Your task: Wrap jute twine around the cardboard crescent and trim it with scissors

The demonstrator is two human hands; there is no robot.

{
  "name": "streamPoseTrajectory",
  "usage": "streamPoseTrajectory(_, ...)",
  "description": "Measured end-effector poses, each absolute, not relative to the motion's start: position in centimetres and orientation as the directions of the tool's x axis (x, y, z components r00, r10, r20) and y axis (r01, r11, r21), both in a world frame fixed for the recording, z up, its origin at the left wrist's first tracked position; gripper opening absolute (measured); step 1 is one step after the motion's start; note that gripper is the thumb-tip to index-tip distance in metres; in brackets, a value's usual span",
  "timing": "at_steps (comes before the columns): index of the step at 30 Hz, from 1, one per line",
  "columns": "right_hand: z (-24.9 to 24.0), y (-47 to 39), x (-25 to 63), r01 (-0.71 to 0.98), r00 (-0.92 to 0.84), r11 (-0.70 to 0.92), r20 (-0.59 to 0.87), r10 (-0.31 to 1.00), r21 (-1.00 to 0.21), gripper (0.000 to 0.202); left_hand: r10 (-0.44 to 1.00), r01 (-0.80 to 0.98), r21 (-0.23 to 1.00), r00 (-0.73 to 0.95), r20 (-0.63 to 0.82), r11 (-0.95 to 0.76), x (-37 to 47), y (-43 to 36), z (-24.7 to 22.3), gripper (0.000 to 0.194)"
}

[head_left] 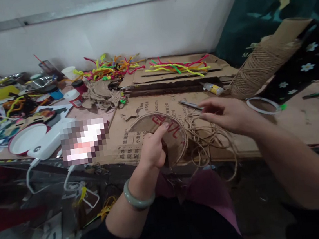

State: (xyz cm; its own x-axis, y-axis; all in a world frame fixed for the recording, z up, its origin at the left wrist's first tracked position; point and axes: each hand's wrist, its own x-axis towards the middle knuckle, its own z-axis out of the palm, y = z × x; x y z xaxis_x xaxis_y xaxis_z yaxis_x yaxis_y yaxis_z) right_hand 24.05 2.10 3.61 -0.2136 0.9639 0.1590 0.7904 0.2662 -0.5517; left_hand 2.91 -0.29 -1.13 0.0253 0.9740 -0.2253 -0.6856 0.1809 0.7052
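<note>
My left hand (153, 148), with a pale green bangle (139, 197) on the wrist, grips a curved cardboard crescent (176, 135). My thumb presses on its face, near red printed lettering, and twine runs along its outer rim. To the right, my right hand (225, 114) is closed at the handle end of metal scissors (190, 105), whose blades point left over the cardboard sheet. Most of the handles are hidden by my fingers. Loose loops of jute twine (210, 140) lie between my hands and hang past the table edge.
A large twine spool (266, 59) leans at the right, near a white ring (263, 105) and a glue tube (213, 88). Colourful pipe cleaners (178, 66) lie at the back. Leftward are a phone (85, 141), white power bank (49, 139) with cables, and paint jars (73, 98).
</note>
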Motion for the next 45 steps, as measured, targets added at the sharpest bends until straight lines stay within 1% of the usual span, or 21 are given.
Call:
streamPoseTrajectory(1, 3.6, 1.8, 22.5, 0.731, -0.256, 0.311, 0.179, 0.95, -0.608, 0.042, 0.977, -0.68, 0.711, 0.037, -0.209, 0.178, 2.9, -0.4, -1.1, 0.02)
streamPoseTrajectory(2, 3.5, 1.7, 21.0, 0.69, -0.295, 0.349, 0.195, 0.936, -0.634, 0.04, 0.981, -0.667, 0.725, 0.046, -0.188, 0.171, 2.9, -0.4, -1.0, 0.02)
streamPoseTrajectory(6, 3.0, 2.1, 18.1, 0.616, -0.368, 0.407, 0.211, 0.906, -0.675, 0.026, 0.991, -0.565, 0.814, 0.077, -0.109, 0.134, 2.7, -0.5, -1.1, 0.018)
streamPoseTrajectory(8, 2.5, 2.2, 18.1, 0.575, -0.355, 0.37, 0.184, 0.916, -0.73, 0.023, 0.993, -0.564, 0.818, 0.089, -0.082, 0.119, 2.7, -0.4, -1.1, 0.018)
streamPoseTrajectory(12, 1.5, 1.4, 18.6, 0.486, -0.288, 0.245, 0.111, 0.951, -0.839, 0.021, 0.993, -0.674, 0.729, 0.075, -0.089, 0.116, 2.7, -0.2, -0.9, 0.013)
streamPoseTrajectory(15, 1.6, 0.1, 19.0, 0.503, -0.315, 0.241, 0.084, 0.945, -0.83, 0.021, 0.994, -0.68, 0.727, 0.016, -0.108, 0.09, 2.7, -0.1, -1.0, 0.011)
streamPoseTrajectory(17, 2.0, -0.6, 20.0, 0.602, -0.307, 0.287, 0.116, 0.945, -0.745, 0.023, 0.994, -0.658, 0.748, 0.021, -0.105, 0.093, 2.6, -0.2, -1.1, 0.011)
streamPoseTrajectory(19, 2.1, -0.8, 22.2, 0.764, -0.201, 0.289, 0.213, 0.956, -0.577, 0.027, 0.992, -0.63, 0.767, 0.056, -0.112, 0.123, 2.5, -0.3, -1.2, 0.011)
streamPoseTrajectory(20, 1.9, -0.7, 23.7, 0.848, -0.121, 0.245, 0.277, 0.953, -0.471, 0.03, 0.99, -0.612, 0.779, 0.074, -0.12, 0.14, 2.4, -0.4, -1.2, 0.011)
streamPoseTrajectory(22, 1.3, -0.3, 27.1, 0.964, -0.036, 0.121, 0.339, 0.94, -0.235, 0.036, 0.985, -0.57, 0.803, 0.096, -0.145, 0.174, 2.3, -0.4, -1.2, 0.011)
streamPoseTrajectory(24, 0.4, 0.2, 30.3, 0.996, -0.029, 0.05, 0.277, 0.961, -0.07, 0.04, 0.98, -0.543, 0.815, 0.11, -0.168, 0.2, 2.3, -0.3, -1.2, 0.013)
streamPoseTrajectory(26, -0.3, 0.5, 32.7, 1.0, -0.016, 0.018, 0.127, 0.992, -0.016, 0.046, 0.98, -0.556, 0.807, 0.116, -0.165, 0.201, 2.3, -0.3, -1.1, 0.013)
streamPoseTrajectory(28, -0.6, 0.7, 33.9, 1.0, -0.021, 0.021, 0.019, 1.0, 0.009, 0.05, 0.982, -0.583, 0.79, 0.124, -0.145, 0.191, 2.4, -0.3, -1.0, 0.014)
streamPoseTrajectory(31, -0.3, 1.1, 34.1, 0.997, -0.033, 0.034, -0.015, 0.999, 0.063, 0.054, 0.984, -0.603, 0.779, 0.137, -0.111, 0.172, 2.6, -0.3, -1.0, 0.015)
streamPoseTrajectory(33, 0.0, 1.5, 33.6, 0.997, -0.024, 0.026, -0.019, 1.0, 0.07, 0.057, 0.986, -0.601, 0.783, 0.137, -0.095, 0.159, 2.7, -0.3, -1.0, 0.016)
streamPoseTrajectory(35, 0.2, 1.6, 33.2, 1.0, 0.005, -0.004, -0.015, 1.0, 0.029, 0.06, 0.988, -0.596, 0.789, 0.129, -0.09, 0.15, 2.7, -0.3, -1.1, 0.018)
streamPoseTrajectory(38, 0.4, 0.7, 33.2, 0.992, 0.052, -0.049, 0.025, 0.998, -0.117, 0.056, 0.983, -0.602, 0.78, 0.151, -0.1, 0.172, 2.6, -0.3, -1.2, 0.019)
streamPoseTrajectory(39, 0.5, 0.0, 33.3, 0.979, 0.061, -0.053, 0.037, 0.997, -0.198, 0.051, 0.981, -0.608, 0.773, 0.166, -0.099, 0.18, 2.6, -0.4, -1.3, 0.019)
streamPoseTrajectory(41, 0.7, -1.8, 33.6, 0.909, 0.085, -0.056, 0.053, 0.995, -0.413, 0.039, 0.977, -0.62, 0.761, 0.189, -0.094, 0.193, 2.5, -0.4, -1.4, 0.016)
streamPoseTrajectory(43, 1.1, -4.0, 33.5, 0.768, 0.16, -0.047, 0.121, 0.98, -0.639, 0.03, 0.977, -0.627, 0.755, 0.195, -0.083, 0.189, 2.5, -0.4, -1.5, 0.013)
streamPoseTrajectory(45, 1.4, -6.2, 32.6, 0.596, 0.287, 0.007, 0.221, 0.932, -0.803, 0.027, 0.977, -0.623, 0.76, 0.198, -0.076, 0.186, 2.5, -0.4, -1.5, 0.011)
